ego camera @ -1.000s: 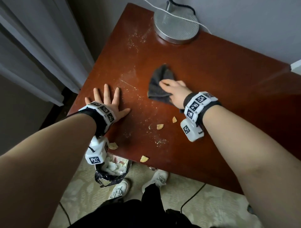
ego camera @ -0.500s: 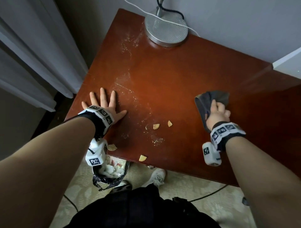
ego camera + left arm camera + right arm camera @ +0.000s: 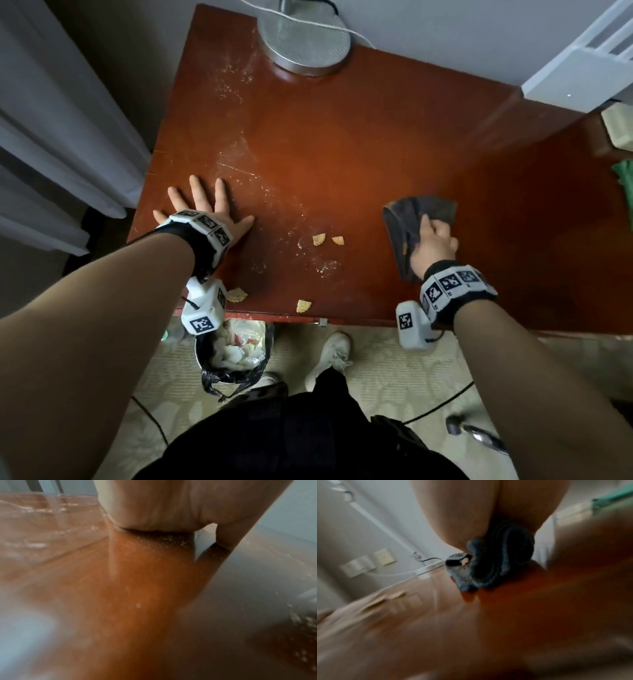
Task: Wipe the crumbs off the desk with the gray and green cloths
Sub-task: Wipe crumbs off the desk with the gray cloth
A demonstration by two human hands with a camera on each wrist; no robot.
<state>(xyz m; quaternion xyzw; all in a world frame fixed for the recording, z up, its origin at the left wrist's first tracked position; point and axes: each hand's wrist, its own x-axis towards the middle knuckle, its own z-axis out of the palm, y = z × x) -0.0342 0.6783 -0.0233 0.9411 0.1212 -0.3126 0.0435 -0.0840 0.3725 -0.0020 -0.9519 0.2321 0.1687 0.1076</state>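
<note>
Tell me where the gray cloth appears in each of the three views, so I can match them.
Head: gray cloth right of centre on the desk, gripped by the right hand.
Left wrist: not in it.
Right wrist: bunched at upper centre, under the hand.
Shared landmark: the white cable along the wall, also in the right wrist view.

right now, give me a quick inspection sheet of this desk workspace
surface: red-brown desk, fine crumb dust in streaks left of centre
job's things: gray cloth bunched on the desk; green cloth at far right edge; chip pieces mid-desk and near the front edge
clutter: round metal lamp base at the back
grippers: left hand flat on the desk, fingers spread; right hand grips the gray cloth
cables: white cable and a dark one behind the lamp base
surroundings: lined bin under the front edge, curtain at left
</note>
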